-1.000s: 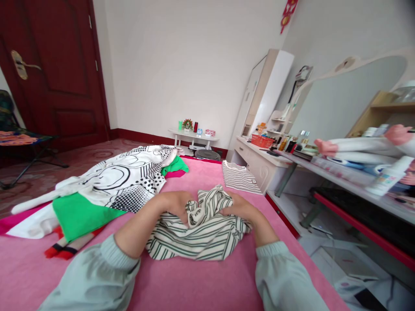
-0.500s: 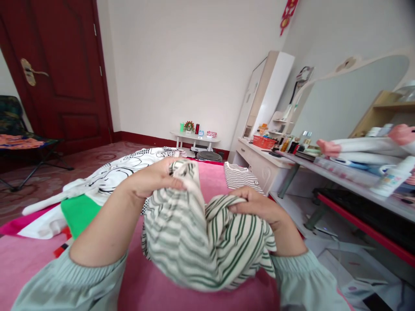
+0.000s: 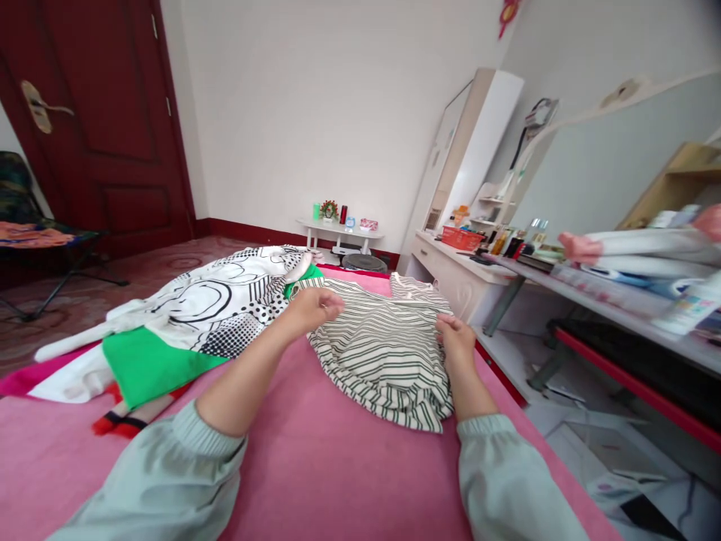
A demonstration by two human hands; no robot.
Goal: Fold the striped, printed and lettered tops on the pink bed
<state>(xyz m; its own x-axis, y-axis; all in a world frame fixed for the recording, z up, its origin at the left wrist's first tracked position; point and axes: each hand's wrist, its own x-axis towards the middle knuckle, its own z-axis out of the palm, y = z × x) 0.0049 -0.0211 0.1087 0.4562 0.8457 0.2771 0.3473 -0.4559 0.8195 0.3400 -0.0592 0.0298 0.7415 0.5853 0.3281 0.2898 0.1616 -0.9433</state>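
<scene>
A white and dark-green striped shirt [image 3: 383, 338] lies spread on the pink bed cover [image 3: 338, 466], its near hem curled and wrinkled. My left hand [image 3: 316, 309] is closed at the shirt's upper left edge, thumb and fingers pinched on the fabric. At the right edge, my right hand [image 3: 457, 342] has its fingers bent together on the cloth, partly hiding what they grip. Behind the shirt's upper right part lies more striped fabric [image 3: 408, 284]. To the left, a white garment with black line drawings and dots [image 3: 225, 293] rests in a heap.
Green cloth [image 3: 152, 364] and red-and-black trimmed fabric [image 3: 116, 422] stick out from under the heap. A dressing table with a red basket [image 3: 462, 238] and bottles stands at the right. A low white table [image 3: 341, 229] is against the far wall, and a folding chair [image 3: 45, 240] at the left.
The bunched striped shirt has come down from between my hands and now lies opened out on the bed. My hands have moved farther apart, to its two sides.
</scene>
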